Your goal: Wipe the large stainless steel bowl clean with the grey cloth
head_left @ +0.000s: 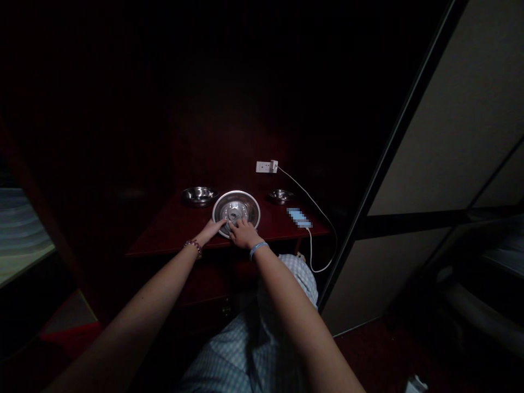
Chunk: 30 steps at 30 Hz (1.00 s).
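A shiny metal bowl (251, 204), its inside tilted towards me, sits at the front edge of a dark red shelf (164, 234). My left hand (212, 230) grips its near left rim, thumb reaching over the inside. Across the near right side lies my right hand (244, 236), fingers bent down into the bowl. A small greyish patch shows by those fingertips; what it is, I cannot make out. Behind to the left stands a second metal bowl (200, 196), and a smaller metal bowl (280, 197) is at the back right.
A phone with a blurred screen (299, 217) lies on the shelf's right, joined by a white cable (315, 203) to a charger (274, 166) in the wall socket (262, 167). The cable loops below the shelf edge. Pale panels (442, 109) rise on the right.
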{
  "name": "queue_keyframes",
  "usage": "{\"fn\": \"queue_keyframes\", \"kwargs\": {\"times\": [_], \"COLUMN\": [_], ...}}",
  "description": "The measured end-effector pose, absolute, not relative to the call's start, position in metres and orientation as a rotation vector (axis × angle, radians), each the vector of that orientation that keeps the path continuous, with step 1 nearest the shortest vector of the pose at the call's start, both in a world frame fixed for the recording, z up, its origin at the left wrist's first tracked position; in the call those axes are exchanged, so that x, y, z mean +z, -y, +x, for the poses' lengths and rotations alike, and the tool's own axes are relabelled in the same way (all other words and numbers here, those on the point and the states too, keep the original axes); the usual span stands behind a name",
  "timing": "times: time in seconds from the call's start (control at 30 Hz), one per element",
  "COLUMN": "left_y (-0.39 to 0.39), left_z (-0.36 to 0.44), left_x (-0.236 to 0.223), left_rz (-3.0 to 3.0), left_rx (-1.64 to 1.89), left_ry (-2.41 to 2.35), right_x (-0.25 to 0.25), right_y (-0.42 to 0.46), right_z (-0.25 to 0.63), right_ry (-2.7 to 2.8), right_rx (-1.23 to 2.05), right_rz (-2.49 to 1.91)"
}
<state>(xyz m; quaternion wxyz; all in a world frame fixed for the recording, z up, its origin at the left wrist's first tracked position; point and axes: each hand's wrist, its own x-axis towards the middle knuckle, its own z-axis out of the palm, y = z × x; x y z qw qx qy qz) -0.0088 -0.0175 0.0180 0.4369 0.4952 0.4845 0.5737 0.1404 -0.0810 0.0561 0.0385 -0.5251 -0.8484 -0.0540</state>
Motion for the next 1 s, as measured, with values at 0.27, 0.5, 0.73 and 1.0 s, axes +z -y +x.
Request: {"fn": "queue_keyframes", "kwargs": {"times": [0.27,0.5,0.73,1.0], "left_y": [0.020,0.035,0.043,0.038], "left_z": [-0.010,-0.006,-0.004,-0.007], "left_x": [0.021,0.032,0.040,0.034], "left_rz": [1.270,1.330,1.339,1.346], "left_rx": [1.401,1.407,1.380,1.382], "left_ry": [-1.299,-1.317,-1.303,-1.299], "right_x": [0.074,0.096,0.088,0.088], "right_y": [0.075,0.084,0.085,0.087], "right_z": [0.149,0.167,0.165,0.162], "right_ry": [2.517,2.014,2.143,2.186], "right_rx": [0.054,-0.047,-0.108,-0.119], "right_rz": [-1.598,-1.888,-1.968,-1.943]}}
